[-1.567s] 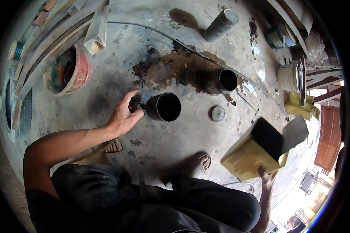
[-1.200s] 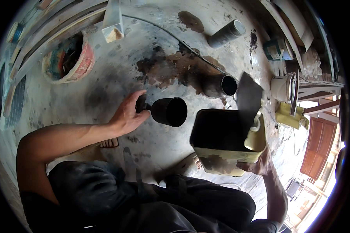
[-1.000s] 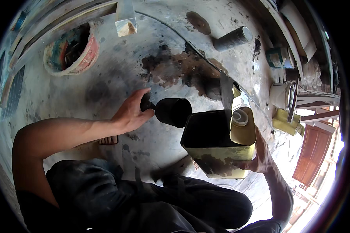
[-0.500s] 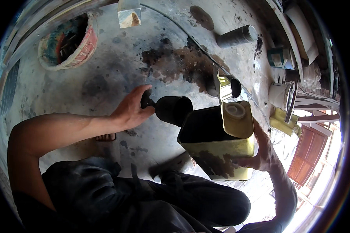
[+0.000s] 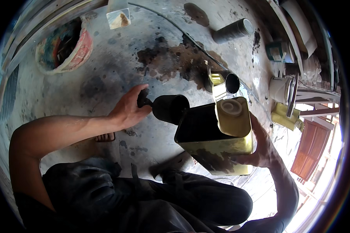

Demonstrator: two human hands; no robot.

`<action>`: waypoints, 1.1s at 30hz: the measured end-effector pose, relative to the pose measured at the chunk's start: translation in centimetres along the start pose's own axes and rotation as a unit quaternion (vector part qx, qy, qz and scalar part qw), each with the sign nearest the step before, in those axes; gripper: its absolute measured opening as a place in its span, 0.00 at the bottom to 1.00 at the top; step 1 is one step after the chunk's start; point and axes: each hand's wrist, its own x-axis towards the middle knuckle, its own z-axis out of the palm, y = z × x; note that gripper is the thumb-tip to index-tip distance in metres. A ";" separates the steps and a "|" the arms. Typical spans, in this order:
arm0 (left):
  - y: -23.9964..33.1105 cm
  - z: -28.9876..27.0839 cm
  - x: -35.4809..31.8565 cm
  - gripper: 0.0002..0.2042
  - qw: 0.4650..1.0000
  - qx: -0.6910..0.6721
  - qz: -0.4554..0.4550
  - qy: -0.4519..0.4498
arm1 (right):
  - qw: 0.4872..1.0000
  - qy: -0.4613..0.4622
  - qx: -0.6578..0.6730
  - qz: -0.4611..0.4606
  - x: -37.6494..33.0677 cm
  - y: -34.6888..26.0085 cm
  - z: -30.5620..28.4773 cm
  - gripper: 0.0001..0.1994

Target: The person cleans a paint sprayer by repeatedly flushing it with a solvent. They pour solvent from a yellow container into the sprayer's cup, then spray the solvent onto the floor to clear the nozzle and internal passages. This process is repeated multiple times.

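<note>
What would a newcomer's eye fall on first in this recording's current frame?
Likely the yellow tin, open-topped, right of centre in the right hand. Next, the black cup in the left hand, its mouth facing the tin's left corner. Beyond both, a dark brown stain marks the grey floor in the upper middle.

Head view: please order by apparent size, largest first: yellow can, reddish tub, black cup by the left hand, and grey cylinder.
Yellow can
Reddish tub
Black cup and grey cylinder: too alike to rank surely
</note>
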 end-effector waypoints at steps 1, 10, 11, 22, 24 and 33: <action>0.2 -0.1 0.0 0.33 1.000 -0.007 -0.009 -0.010 | 1.000 0.006 0.008 -0.005 -0.5 0.9 0.4 0.62; -0.6 -1.0 0.2 0.35 0.999 -0.025 0.023 0.012 | 0.947 0.146 -0.268 -0.098 -11.6 12.6 8.1 0.42; -0.9 -1.1 0.1 0.35 0.999 -0.030 0.019 0.018 | 0.906 0.169 -0.364 -0.131 -12.8 13.4 8.9 0.37; 1.6 -1.0 1.3 0.34 0.999 -0.021 -0.031 -0.014 | 0.653 0.678 0.083 0.327 -23.7 25.5 16.8 0.34; -0.5 -0.8 1.4 0.34 0.999 -0.015 0.035 -0.003 | 0.651 0.686 0.176 0.273 -24.6 30.1 16.8 0.29; 0.1 -0.7 2.0 0.36 0.991 -0.127 -0.042 -0.010 | 0.491 0.833 0.120 0.223 -22.3 37.9 16.4 0.45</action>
